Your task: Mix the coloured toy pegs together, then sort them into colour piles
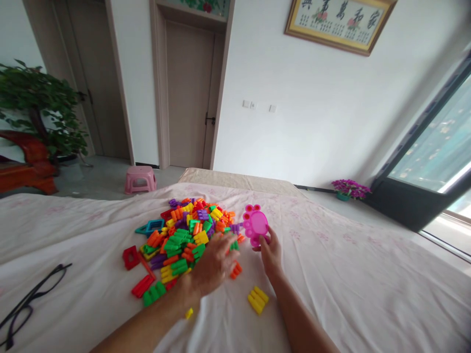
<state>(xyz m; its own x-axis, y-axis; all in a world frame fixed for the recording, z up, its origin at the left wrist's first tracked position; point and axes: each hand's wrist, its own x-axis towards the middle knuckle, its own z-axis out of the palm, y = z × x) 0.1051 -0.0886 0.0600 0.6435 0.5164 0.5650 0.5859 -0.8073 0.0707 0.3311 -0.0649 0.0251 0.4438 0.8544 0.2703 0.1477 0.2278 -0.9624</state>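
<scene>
A pink paw-shaped plastic piece [259, 223] with small round cups, a few of them red inside, is held up in my right hand [271, 252]. My right thumb presses on its near edge. My left hand [217, 262] hovers over the right side of a heap of coloured plastic building blocks [180, 240]. Its fingers are slightly blurred and look apart, with nothing seen in them. A purple block [235, 228] is beside the pink piece, and an orange block [236, 269] lies by my left fingertips. Nearer to me, a yellow block [258, 300] rests alone on the cloth.
A pale floral cloth [349, 284] covers the broad surface. Black-framed glasses [27, 304] lie at the left. Beyond the cloth stand a pink stool [140, 179], a large potted plant [40, 108] and purple flowers [349, 189] in a pot.
</scene>
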